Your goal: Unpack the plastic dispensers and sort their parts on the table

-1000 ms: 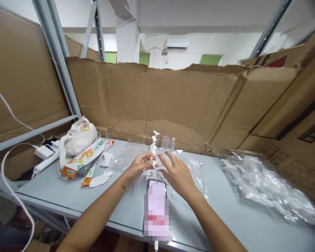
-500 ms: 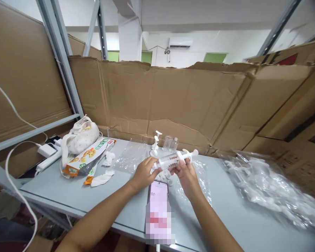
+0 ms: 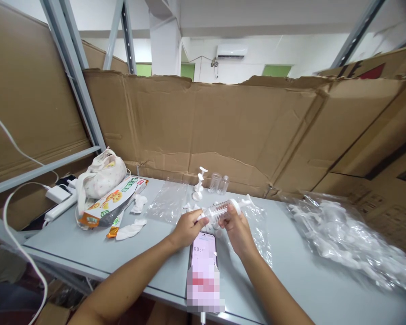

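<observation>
A clear plastic cylinder with ridged sides and white ends [image 3: 219, 210] is held nearly level above the table. My left hand [image 3: 188, 227] is closed on its left end, thumb on top. Around the right end, by the white collar and handle, my right hand [image 3: 235, 228] is wrapped. Small white parts lie beneath, partly hidden by the hands. Behind stand a white plastic piece [image 3: 198, 184] and two clear containers [image 3: 219, 183]. A phone [image 3: 204, 266] lies in front of the hands, its screen partly pixelated.
Left on the table [image 3: 81, 248] are a cloth bag [image 3: 103, 175], a printed box [image 3: 117, 201], crumpled tissues [image 3: 131, 229] and a power strip [image 3: 61, 210]. Flat clear bags [image 3: 167, 201] lie near the middle. A large bag of white parts [image 3: 341, 239] is at right. Cardboard [image 3: 223, 122] walls the back.
The right hand has shifted slightly on the cylinder, and the white handle end has turned and points more to the upper right. The view has moved a little.
</observation>
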